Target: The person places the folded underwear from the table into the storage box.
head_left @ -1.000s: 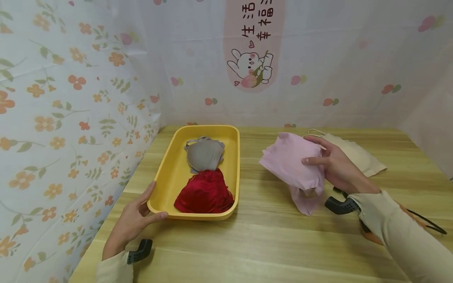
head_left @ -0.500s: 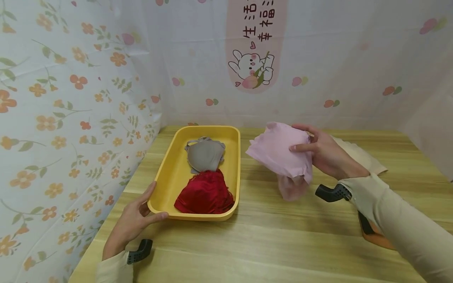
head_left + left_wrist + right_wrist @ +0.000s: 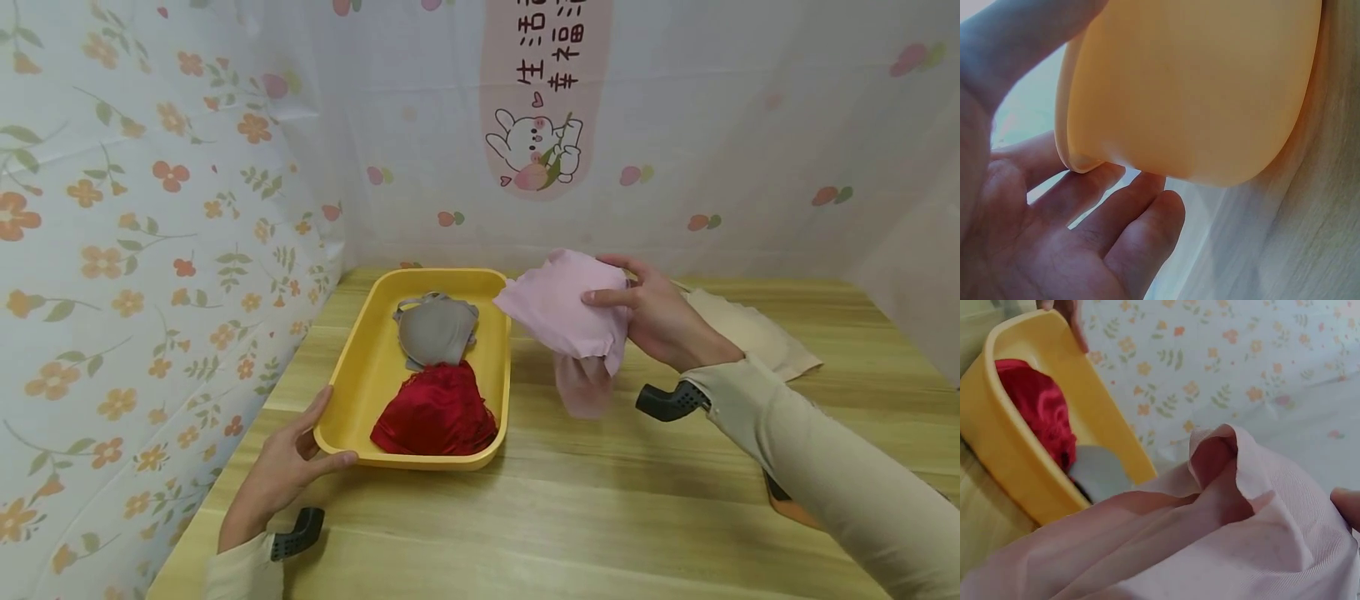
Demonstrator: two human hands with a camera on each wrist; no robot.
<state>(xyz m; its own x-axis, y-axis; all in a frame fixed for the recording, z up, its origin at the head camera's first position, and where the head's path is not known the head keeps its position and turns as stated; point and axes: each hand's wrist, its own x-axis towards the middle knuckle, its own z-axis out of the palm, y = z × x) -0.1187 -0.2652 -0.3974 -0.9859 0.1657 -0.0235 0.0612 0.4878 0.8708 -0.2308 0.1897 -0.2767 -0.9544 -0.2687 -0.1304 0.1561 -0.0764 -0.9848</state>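
Your right hand (image 3: 660,321) has carried the pink garment (image 3: 564,308) leftward over the last second, from above the tabletop (image 3: 600,500) near the beige cloth (image 3: 750,329) to the right rim of the yellow tray (image 3: 341,392); judged from this, the garment is close to being set in the tray. Its grip is clamped on the garment, thumb on top and fingers beneath. The garment is in the air, its leading edge just over the tray rim, a fold hanging down outside it. Its long axis runs roughly left to right, the free end pointing toward the grey garment (image 3: 435,329). Your left hand (image 3: 288,467) has not moved: it holds the tray's near left corner, thumb on the rim, beside the red garment (image 3: 437,410).
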